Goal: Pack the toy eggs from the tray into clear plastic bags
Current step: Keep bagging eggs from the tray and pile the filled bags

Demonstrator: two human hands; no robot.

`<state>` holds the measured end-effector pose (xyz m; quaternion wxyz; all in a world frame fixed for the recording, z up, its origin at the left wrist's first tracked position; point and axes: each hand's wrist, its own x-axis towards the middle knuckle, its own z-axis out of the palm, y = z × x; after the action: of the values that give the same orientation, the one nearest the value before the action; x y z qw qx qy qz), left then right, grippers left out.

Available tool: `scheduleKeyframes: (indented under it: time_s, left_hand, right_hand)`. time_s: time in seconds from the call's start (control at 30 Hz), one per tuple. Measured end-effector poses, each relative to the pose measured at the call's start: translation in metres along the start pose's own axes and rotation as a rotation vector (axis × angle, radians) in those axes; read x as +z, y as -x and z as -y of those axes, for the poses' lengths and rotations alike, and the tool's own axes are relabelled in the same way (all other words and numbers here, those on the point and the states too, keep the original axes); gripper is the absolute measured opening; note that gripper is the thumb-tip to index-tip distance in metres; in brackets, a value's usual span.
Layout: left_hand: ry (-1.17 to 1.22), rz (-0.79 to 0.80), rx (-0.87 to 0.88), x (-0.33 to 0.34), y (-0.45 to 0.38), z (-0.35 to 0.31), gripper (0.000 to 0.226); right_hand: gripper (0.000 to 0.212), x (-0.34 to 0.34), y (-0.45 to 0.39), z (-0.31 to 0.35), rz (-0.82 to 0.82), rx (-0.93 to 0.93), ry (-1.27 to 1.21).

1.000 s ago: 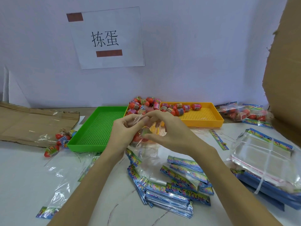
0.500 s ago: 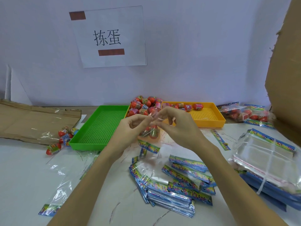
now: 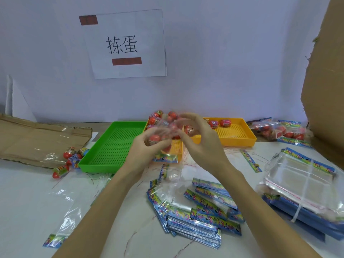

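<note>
Raised above the worktop at centre: left hand and right hand, close together. Gripped by the curled fingers of the left hand, a clear plastic bag with red toy eggs inside and a printed header strip hanging below. Curled near the bag's upper edge, blurred by motion, the right hand's fingers; whether pinching the plastic or merely touching it, cannot tell.

Behind the hands at 12 o'clock, a yellow tray with loose toy eggs piled toward its left end. Just beside it at 11 o'clock, touching edge to edge, a green tray. At 9 o'clock, beside the green tray, a few stray eggs near flattened cardboard.

At 6 o'clock, a loose pile of unfilled bags with colourful headers. At 4 o'clock, a banded bundle of bags on a blue stack. At 2 o'clock, filled bags of eggs lying beside the yellow tray. At 7 o'clock, flat on the worktop, loose clear film. On the wall at 12 o'clock, a paper sign.
</note>
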<state>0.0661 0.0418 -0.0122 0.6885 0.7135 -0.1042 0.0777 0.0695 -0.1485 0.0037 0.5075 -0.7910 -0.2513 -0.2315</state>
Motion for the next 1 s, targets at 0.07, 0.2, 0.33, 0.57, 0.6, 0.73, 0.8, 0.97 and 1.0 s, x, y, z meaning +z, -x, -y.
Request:
scheduleKeyframes:
  time_s: [0.07,0.2,0.33,0.57,0.6,0.73,0.8,0.97,1.0]
  left_hand:
    - [0.002,-0.224,0.042,-0.007,-0.004,0.002,0.031]
    - [0.023,-0.495,0.112,-0.028,-0.009,0.005,0.038]
    - [0.078,-0.643,0.103,-0.039,-0.013,0.008,0.039]
    - [0.026,-0.664,0.056,-0.038,-0.015,0.009,0.056]
    - [0.034,-0.659,0.049,-0.037,-0.015,0.009,0.056]
    - [0.037,-0.643,0.046,-0.035,-0.013,0.008,0.049]
    - [0.035,-0.643,0.046,-0.035,-0.013,0.008,0.047]
    - [0.058,-0.642,0.055,-0.039,-0.014,0.009,0.037]
    - [0.063,-0.636,0.055,-0.039,-0.014,0.009,0.035]
  right_hand:
    - [0.04,0.007,0.003,0.0,-0.054,-0.005,-0.036]
    - [0.035,0.028,0.014,-0.007,0.147,0.028,0.107]
    - [0.036,0.053,0.02,-0.011,0.381,-0.058,0.329]
    - [0.049,0.085,0.023,-0.017,0.528,-0.106,0.586]
    - [0.048,0.086,0.023,-0.018,0.514,-0.107,0.58]
    - [0.045,0.085,0.022,-0.019,0.438,-0.068,0.523]
    - [0.043,0.086,0.023,-0.018,0.407,-0.026,0.484]
    - [0.039,0.079,0.022,-0.016,0.219,0.008,0.521]
    - [0.038,0.078,0.022,-0.016,0.239,-0.017,0.497]
